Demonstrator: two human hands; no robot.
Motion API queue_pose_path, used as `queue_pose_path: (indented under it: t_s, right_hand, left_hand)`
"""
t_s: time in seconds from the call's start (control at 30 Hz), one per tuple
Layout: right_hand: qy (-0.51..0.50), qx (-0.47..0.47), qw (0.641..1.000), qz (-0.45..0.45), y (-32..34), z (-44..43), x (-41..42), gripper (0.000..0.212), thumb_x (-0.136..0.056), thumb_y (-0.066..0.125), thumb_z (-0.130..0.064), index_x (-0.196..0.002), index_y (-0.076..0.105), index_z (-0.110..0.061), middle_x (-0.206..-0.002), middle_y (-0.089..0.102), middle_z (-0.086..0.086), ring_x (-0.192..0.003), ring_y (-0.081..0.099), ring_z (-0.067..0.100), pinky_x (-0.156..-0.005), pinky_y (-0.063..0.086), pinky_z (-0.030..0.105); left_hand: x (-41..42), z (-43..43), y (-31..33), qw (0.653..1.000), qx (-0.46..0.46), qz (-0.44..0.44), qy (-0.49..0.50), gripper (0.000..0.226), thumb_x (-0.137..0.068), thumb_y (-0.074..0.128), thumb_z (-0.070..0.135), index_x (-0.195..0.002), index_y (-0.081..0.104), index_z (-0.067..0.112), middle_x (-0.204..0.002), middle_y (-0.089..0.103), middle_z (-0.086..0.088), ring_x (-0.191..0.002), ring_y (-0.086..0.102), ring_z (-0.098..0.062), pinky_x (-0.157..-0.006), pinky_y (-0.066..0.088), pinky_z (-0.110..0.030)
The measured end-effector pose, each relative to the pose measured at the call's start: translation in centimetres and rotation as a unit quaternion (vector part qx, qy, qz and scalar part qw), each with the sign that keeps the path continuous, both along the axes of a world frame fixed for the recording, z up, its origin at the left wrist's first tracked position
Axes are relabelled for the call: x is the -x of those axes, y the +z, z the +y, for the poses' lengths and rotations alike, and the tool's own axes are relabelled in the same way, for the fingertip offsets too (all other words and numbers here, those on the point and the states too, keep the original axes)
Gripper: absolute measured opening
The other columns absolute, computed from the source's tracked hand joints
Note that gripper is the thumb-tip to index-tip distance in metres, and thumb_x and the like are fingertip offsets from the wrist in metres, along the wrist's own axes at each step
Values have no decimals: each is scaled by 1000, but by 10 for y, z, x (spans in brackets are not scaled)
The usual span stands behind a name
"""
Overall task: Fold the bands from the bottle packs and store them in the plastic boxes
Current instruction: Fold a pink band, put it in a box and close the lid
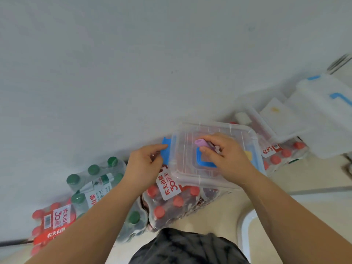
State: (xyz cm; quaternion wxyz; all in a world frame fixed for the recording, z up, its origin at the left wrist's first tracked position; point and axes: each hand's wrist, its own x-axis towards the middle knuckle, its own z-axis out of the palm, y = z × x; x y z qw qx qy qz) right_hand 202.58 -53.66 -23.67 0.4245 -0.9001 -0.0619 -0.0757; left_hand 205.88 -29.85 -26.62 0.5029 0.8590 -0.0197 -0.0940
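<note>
A plain pale wall (133,54) meets a beige tiled floor (314,176).

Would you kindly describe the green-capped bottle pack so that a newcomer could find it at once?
A row of shrink-wrapped bottle packs lies on the floor along the pale wall. The green-capped pack sits left of the clear plastic box and the red-capped pack beneath it. It alone has dark green caps; its neighbours' are red.
</note>
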Motion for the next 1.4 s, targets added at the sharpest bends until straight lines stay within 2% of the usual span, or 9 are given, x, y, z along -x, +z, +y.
queue_pose_path:
  t_s: [0.1,0.2,0.37,0.6,0.7,0.83,0.93,1.13,1.4]
  right_hand:
    - [-4,9,1000,13,1,0,1,16,-96,64,-27,-109,74,-27,-96,62,-38,-91,58,-6,-81,37,6]
    - [-9,0,1000,13,4,5,4,16,-97,64,-27,-110,74,-26,-95,63,-38,-91,58,-5,-81,37,7]
    - [-80,-67,994,14,19,-6,15,19,-97,65,-22,-111,70,-33,-103,70,-19,-94,61,-2,-76,41,7]
    - [-184,-95,977,38,19,-82,71,17,-96,68,-26,-111,74,-28,-103,73,-12,-93,65,6,-81,55,27]
    - [-201,-122,970,54,10,-110,96,18,-96,67,-23,-109,75,-33,-95,73,-16,-84,65,5,-72,53,26]
    - [-232,-174,955,55,-8,-127,112,18,-95,68,-24,-108,75,-35,-85,70,-26,-79,63,0,-71,49,23]
    - [-201,-207,955,68,-22,-134,117,19,-96,67,-24,-109,74,-36,-91,72,-21,-81,64,1,-70,53,23]
    - [-114,-235,963,72,-37,-137,109,18,-97,66,-32,-112,75,-28,-98,72,-15,-93,66,5,-79,52,25]
    - [-52,-253,964,60,-48,-139,95,19,-97,66,-30,-114,73,-28,-103,72,-11,-93,66,4,-81,51,22]
  left_hand:
    - [3,5,-2,1000,5,14,0,26,-98,58,16,-117,70,29,-103,72,4,-68,69,-1,-58,52,-12]
    - [4,2,7,997,-24,-74,11,21,-93,64,20,-112,70,27,-103,67,7,-80,63,-2,-77,56,-25]
    - [6,-30,45,966,-38,-238,-97,17,-86,74,19,-103,73,22,-98,64,9,-81,57,-4,-79,44,-11]
    - [32,-98,52,923,-17,-250,-293,26,-77,73,36,-96,76,18,-90,68,6,-86,55,-3,-81,44,-17]
    - [47,-126,51,906,-42,-259,-331,27,-77,73,38,-94,76,19,-88,69,5,-83,60,-9,-78,46,-21]
    - [62,-159,49,902,-100,-284,-310,28,-73,73,40,-91,77,20,-87,70,4,-84,63,-14,-80,50,-26]
    - [73,-182,46,893,-171,-283,-304,41,-69,66,53,-92,76,21,-88,68,4,-84,63,-17,-80,51,-29]
    - [90,-196,38,897,-268,-272,-222,43,-59,89,28,-98,74,17,-92,68,0,-86,63,-25,-79,54,-38]
    - [109,-192,30,898,-292,-293,-149,35,-60,93,24,-87,74,11,-92,68,-3,-88,63,-27,-77,52,-35]
